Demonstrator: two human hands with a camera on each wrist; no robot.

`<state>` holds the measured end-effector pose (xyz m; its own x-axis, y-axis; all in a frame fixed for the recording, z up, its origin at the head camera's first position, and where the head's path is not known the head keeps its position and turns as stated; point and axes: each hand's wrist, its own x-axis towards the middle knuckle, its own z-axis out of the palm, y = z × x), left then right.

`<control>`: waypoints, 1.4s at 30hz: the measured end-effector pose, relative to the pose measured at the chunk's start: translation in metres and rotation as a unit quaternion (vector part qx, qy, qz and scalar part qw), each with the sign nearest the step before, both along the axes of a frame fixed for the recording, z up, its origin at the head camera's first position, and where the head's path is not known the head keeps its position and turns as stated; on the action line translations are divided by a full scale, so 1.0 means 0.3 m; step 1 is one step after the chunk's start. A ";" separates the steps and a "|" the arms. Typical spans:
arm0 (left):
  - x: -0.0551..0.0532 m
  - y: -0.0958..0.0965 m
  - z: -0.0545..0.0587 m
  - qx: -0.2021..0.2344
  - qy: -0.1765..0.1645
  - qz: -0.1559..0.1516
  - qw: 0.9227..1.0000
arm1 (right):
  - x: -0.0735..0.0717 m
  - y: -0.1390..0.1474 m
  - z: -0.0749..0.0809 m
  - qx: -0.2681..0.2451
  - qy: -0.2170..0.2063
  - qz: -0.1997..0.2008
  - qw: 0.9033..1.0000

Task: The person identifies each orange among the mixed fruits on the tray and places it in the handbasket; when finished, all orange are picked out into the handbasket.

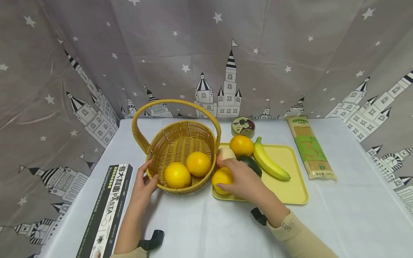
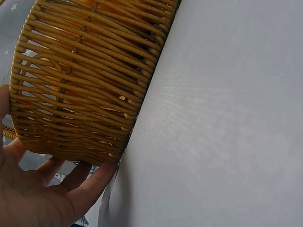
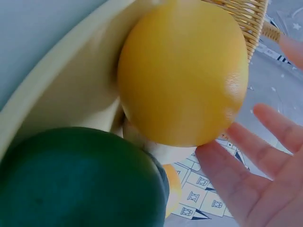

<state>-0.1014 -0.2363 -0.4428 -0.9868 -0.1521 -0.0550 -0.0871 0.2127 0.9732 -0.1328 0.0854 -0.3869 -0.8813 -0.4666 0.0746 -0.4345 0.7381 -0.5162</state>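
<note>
My left hand [image 1: 143,184] holds the near left side of a wicker basket [image 1: 167,143], its thumb at the rim. In the left wrist view, fingers of the left hand [image 2: 52,194] curl along the basket's woven wall [image 2: 85,90]. Two oranges [image 1: 177,175] lie inside the basket. Over the left end of a yellow tray [image 1: 290,193], my right hand [image 1: 245,179] reaches round another orange [image 1: 221,181]. The right wrist view has the fingers of the right hand [image 3: 270,165] extended, fingertips right at that orange [image 3: 184,71]. A pale peach [image 1: 226,154] sits just behind it.
The tray also bears a dark green avocado [image 1: 251,165], an orange [image 1: 242,145] and a banana [image 1: 271,161]. Behind it stands a round tin [image 1: 243,126]. A noodle packet [image 1: 311,148] lies on the right, a pasta box [image 1: 106,211] on the left.
</note>
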 end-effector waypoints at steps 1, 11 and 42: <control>0.001 0.000 -0.001 0.001 0.001 0.000 1.000 | 0.002 0.000 -0.005 0.016 0.002 0.001 1.000; 0.002 0.005 -0.001 0.007 -0.001 0.004 1.000 | 0.011 -0.004 -0.052 0.088 0.045 0.015 0.995; 0.002 0.001 -0.004 0.029 0.003 0.003 1.000 | 0.009 0.001 -0.049 0.078 0.064 -0.004 0.995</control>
